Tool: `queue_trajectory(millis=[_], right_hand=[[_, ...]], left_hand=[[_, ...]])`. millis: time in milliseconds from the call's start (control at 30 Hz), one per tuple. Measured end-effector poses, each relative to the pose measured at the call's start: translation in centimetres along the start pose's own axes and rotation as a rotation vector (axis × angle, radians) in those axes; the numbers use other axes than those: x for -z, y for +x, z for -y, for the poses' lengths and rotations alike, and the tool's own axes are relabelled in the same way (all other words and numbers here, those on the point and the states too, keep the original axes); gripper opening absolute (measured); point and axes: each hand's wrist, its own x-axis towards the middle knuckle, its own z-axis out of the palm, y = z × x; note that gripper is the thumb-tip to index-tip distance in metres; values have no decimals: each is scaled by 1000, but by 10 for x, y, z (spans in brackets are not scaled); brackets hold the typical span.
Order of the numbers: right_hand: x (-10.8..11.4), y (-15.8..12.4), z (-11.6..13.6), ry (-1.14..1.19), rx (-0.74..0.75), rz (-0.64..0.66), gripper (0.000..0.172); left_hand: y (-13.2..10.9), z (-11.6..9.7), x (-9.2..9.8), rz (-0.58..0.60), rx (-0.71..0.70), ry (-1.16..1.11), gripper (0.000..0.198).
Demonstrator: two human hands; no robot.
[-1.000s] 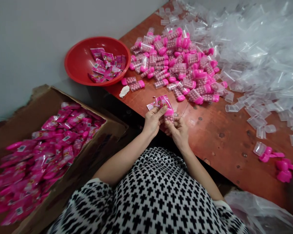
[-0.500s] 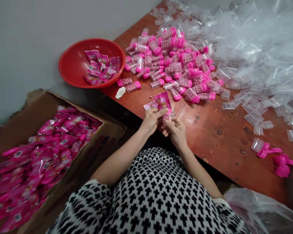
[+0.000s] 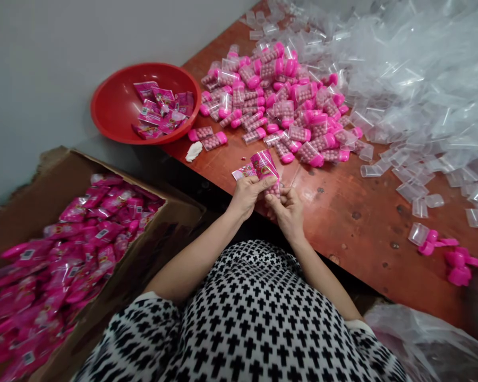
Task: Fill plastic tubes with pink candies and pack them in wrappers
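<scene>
My left hand (image 3: pixel 247 195), fingers closed, grips a shiny pink printed packet (image 3: pixel 265 163) just above the table's near edge. A second, paler printed piece (image 3: pixel 245 172) shows to the left of it, above my left fingers; whether it is a separate packet I cannot tell. My right hand (image 3: pixel 288 213) pinches a clear tube of pink candy balls (image 3: pixel 274 190) at the packet's lower end. The tube touches the packet, but my fingers hide how far it goes inside. Just beyond lies a pile of filled, pink-capped candy tubes (image 3: pixel 281 109).
A red bowl (image 3: pixel 103 116) with several pink packets stands at the back left. Left of me, a cardboard box (image 3: pixel 59 164) holds many filled pink packets. Empty clear tubes (image 3: pixel 414 95) cover the table's right side. Pink plastic pieces (image 3: pixel 458 268) and a white lump (image 3: pixel 194 152) lie near the edge.
The packet has tilted more upright and looks rounder at its top. The tube has moved slightly up against it between my hands. The view has shifted slightly.
</scene>
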Motion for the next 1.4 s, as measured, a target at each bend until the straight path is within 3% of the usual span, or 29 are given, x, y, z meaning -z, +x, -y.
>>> queue_trajectory(millis=[267, 500, 700, 933, 1100, 1267, 1400], right_hand=[[1, -2, -1, 179, -104, 69, 40], [-1, -8, -3, -85, 79, -21, 29], [1, -7, -5, 174, -67, 45, 34], [1, -8, -3, 75, -17, -26, 36], [7, -4, -6, 256, -115, 47, 48], [10, -7, -5, 275, -126, 140, 46], [7, -7, -2, 284, -107, 68, 42]], left_hand=[[-6, -7, 7, 148, 156, 85, 34], [-4, 2, 4, 9, 75, -81, 37], [-9, 3, 7, 169, 140, 24, 37], [-19, 12, -5, -12, 55, 18, 43], [-25, 15, -8, 58, 91, -14, 44], [-23, 8, 0, -72, 78, -143, 32], [-23, 4, 3, -41, 138, -197, 28]])
